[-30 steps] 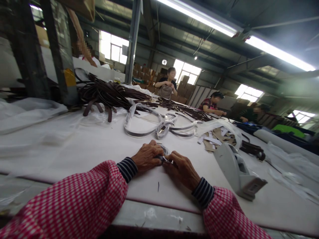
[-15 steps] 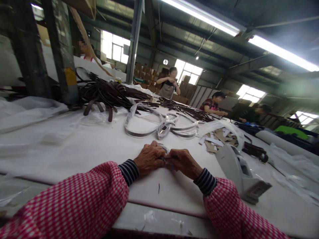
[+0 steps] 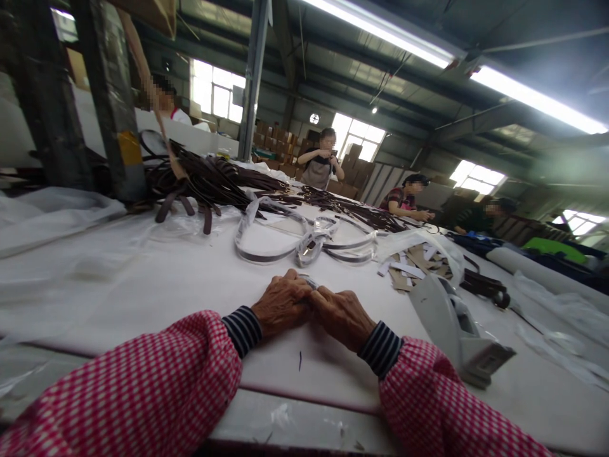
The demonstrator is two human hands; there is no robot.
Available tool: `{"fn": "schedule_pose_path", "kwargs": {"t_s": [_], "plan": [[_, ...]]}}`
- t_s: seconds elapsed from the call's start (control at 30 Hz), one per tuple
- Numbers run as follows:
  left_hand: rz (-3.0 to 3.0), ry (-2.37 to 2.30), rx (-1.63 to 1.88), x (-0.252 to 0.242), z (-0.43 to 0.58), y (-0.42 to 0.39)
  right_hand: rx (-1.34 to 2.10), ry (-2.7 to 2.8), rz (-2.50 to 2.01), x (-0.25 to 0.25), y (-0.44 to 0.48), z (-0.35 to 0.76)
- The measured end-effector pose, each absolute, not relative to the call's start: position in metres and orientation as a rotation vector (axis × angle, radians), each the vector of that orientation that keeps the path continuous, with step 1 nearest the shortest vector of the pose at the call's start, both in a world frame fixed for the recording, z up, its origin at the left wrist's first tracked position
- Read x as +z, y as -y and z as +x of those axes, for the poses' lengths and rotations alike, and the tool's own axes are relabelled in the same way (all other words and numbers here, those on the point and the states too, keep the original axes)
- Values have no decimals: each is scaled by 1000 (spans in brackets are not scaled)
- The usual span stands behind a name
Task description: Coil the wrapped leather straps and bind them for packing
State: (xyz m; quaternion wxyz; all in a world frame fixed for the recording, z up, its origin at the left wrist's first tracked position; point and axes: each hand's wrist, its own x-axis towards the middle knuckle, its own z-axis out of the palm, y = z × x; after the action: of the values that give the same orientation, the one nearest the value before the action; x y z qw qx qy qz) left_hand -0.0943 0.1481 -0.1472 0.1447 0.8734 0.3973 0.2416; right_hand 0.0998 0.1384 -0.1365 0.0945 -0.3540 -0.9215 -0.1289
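Observation:
My left hand (image 3: 281,303) and my right hand (image 3: 341,314) meet low over the white tabletop (image 3: 190,279), fingers curled and pressed together. Between them is a plastic-wrapped belt (image 3: 309,280); only a small shiny curve of it shows past my fingertips, and the rest is hidden. Just beyond my hands lie coiled belts in clear plastic (image 3: 264,257), with a buckle (image 3: 308,249) near their middle. A short dark pen mark (image 3: 300,360) is on the surface in front of me.
A grey tape dispenser (image 3: 445,330) stands right of my hands, with cardboard strips (image 3: 419,266) behind it. Dark brown belts (image 3: 204,181) are heaped at the back left, near a metal post (image 3: 117,108). Several co-workers are around the table; one person's arm (image 3: 169,149) reaches into the heap.
My right hand has moved left and closed in against my left hand, covering more of the belt. At far left, a co-worker's arm has come down onto the brown belts.

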Motion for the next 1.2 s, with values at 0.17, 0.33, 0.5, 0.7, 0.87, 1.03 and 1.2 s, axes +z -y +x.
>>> {"fn": "schedule_pose_path", "kwargs": {"t_s": [0.17,0.33,0.5,0.7,0.87,1.03,1.2], "plan": [[2510,-1193,686,-148,-91,-148,-164,2639,-1027,-138,-123,102],[2491,-1215,693,-147,-91,-147,175,2520,-1064,-135,-106,107],[2484,-1207,740,-148,-92,-147,415,2443,-1025,-131,-111,112],[2463,-1171,749,-150,-92,-148,519,2332,-963,-136,-136,115],[2500,-1134,696,-147,-95,-151,545,2312,-1028,-136,-144,113],[2519,-1043,639,-141,-101,-153,457,2335,-1171,-131,-142,107],[2499,-1034,616,-138,-104,-150,312,2404,-1253,-131,-140,104]]}}
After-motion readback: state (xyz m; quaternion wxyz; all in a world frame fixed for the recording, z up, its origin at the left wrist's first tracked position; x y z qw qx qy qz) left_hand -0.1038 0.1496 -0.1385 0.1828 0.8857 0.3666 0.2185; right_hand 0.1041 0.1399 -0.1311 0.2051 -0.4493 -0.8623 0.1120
